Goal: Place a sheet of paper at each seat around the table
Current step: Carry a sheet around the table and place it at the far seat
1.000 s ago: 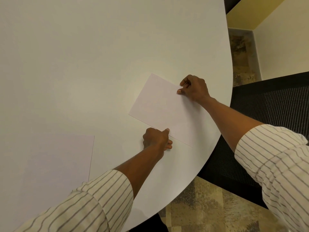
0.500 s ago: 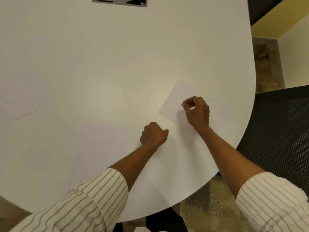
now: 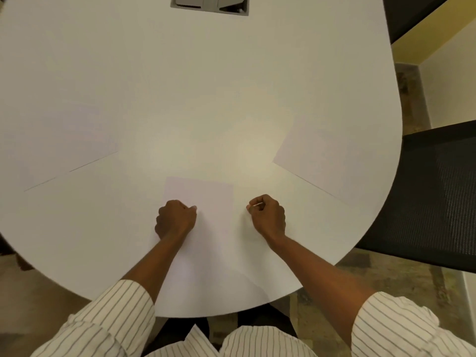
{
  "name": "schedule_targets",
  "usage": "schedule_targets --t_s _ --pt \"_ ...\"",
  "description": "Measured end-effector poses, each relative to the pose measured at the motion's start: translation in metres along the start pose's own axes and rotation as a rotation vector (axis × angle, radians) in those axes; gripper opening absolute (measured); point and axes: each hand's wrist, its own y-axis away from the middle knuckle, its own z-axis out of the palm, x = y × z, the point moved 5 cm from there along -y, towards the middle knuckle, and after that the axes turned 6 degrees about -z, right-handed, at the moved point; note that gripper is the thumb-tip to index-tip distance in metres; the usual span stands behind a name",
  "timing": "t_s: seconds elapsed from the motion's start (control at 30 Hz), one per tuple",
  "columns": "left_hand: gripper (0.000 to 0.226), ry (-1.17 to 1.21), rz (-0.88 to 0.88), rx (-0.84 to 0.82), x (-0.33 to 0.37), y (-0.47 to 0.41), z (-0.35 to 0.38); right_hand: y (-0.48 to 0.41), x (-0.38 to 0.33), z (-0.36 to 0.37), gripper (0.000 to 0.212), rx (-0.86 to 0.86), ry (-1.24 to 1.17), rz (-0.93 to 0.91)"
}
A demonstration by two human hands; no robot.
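On the white table [image 3: 206, 73] lie three white sheets of paper. One sheet [image 3: 332, 155] lies angled at the right, by the black chair, and another sheet [image 3: 64, 140] lies faintly at the left. The middle sheet [image 3: 199, 191] lies flat right in front of me. My left hand [image 3: 175, 219] is a closed fist over that sheet's left edge, its thumb tip touching the paper. A little off the sheet's right edge, my right hand [image 3: 268, 215] is also curled into a fist, with a thin pale sliver between its fingertips.
A black mesh chair [image 3: 427, 191] stands against the table's right edge. A grey cable hatch [image 3: 210, 5] is set into the table at the far middle. Thin seams cross the tabletop. Patterned carpet [image 3: 401, 284] lies below, and a wall [image 3: 453, 73] rises at the right.
Both hands have left the right sheet and moved left to the middle sheet in front of me. My view has turned from the right seat to face the table's end.
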Motion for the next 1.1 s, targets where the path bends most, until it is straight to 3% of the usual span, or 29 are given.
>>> schedule_targets --t_s 0.2,0.37,0.5,0.87,1.1 --pt "0.048 -0.126 0.098 0.084 -0.062 -0.013 -0.033 0.053 -0.005 0.051 0.031 -0.003 0.099 0.147" --pt "0.067 -0.143 0.124 0.024 -0.085 -0.03 -0.044 0.078 -0.01 0.085 0.047 0.06 0.125 0.202" --pt "0.065 -0.117 0.119 -0.031 -0.085 -0.04 -0.045 0.086 -0.013 0.099 0.053 0.118 0.142 0.22" --pt "0.063 0.088 -0.015 -0.152 -0.105 -0.05 -0.041 0.1 -0.008 0.112 0.049 0.195 -0.079 0.312" --pt "0.035 0.147 -0.056 -0.18 -0.116 -0.05 -0.046 0.096 -0.001 0.117 0.024 0.212 -0.128 0.284"
